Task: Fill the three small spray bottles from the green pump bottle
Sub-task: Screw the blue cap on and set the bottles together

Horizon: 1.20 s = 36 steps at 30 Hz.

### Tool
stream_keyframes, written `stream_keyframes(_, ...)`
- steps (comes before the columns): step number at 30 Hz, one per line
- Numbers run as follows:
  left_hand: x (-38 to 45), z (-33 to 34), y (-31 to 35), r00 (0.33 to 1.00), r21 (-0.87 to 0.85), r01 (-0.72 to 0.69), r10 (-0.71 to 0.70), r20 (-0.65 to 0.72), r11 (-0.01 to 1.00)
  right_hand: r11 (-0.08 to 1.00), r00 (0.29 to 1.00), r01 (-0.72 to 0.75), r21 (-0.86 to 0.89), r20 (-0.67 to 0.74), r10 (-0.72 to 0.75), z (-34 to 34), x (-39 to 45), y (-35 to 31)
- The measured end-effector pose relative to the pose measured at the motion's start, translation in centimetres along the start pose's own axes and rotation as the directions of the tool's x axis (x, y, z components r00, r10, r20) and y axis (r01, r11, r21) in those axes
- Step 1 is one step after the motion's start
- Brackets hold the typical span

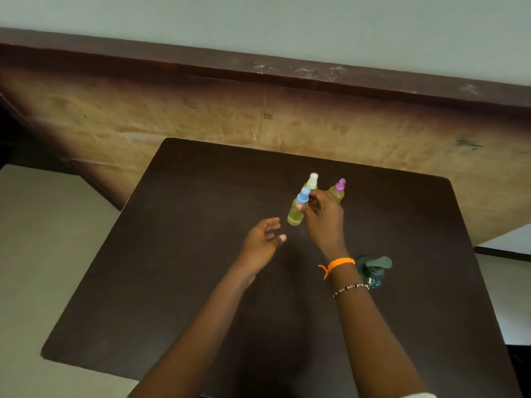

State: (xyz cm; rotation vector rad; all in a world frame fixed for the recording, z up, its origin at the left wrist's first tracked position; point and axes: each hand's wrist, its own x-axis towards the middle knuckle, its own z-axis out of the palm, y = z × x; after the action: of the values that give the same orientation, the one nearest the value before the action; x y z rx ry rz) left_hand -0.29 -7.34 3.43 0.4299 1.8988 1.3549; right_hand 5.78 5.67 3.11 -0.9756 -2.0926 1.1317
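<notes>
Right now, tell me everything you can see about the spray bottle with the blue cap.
The blue-capped spray bottle is small, clear plastic by its look, nearly full of yellow-green liquid, its blue sprayer top on. It stands roughly upright on the dark table, nearest of three. The right hand touches its neck with thumb and fingertips.

Plain indoor room, perhaps a classroom or modest office; hard to say more closely. Dark brown laminate table (161,282) with rounded corners, standing on a pale floor (43,239). Just beyond the table, a large worn wooden panel (201,116), scuffed, pen-marked, dark-edged, maybe the side of a bigger desk. Above that panel, a bare pale wall (258,21).
</notes>
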Motion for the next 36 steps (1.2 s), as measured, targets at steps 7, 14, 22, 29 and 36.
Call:
stream_keyframes(7,3.0,-2.2,-0.1,0.998,0.001,0.058,-0.058,-0.028,0.998,0.993,0.998,0.006,-0.122,-0.061,-0.014,4.4,4.1,1.6)
stream_keyframes(14,5.5,-2.5,-0.9,0.996,-0.007,0.074,-0.074,-0.045,0.997,0.977,1.000,0.028,-0.212,0.015,-0.026,7.4,6.2,2.7)
stream_keyframes(22,6.6,-2.2,-1.4,0.994,-0.014,0.107,-0.107,-0.003,0.994,0.968,1.000,-0.002,-0.250,-0.005,0.001,8.2,6.8,3.1)
stream_keyframes(29,6.5,-1.9,-1.4,0.993,-0.024,0.118,-0.118,0.005,0.993,0.967,1.000,-0.003,-0.254,-0.004,0.002,7.9,6.2,2.5)
stream_keyframes(36,4.4,-0.9,-1.7,0.993,-0.028,0.108,-0.107,0.049,0.994,0.968,0.989,0.126,-0.217,-0.042,-0.139,3.9,-2.1,1.5)
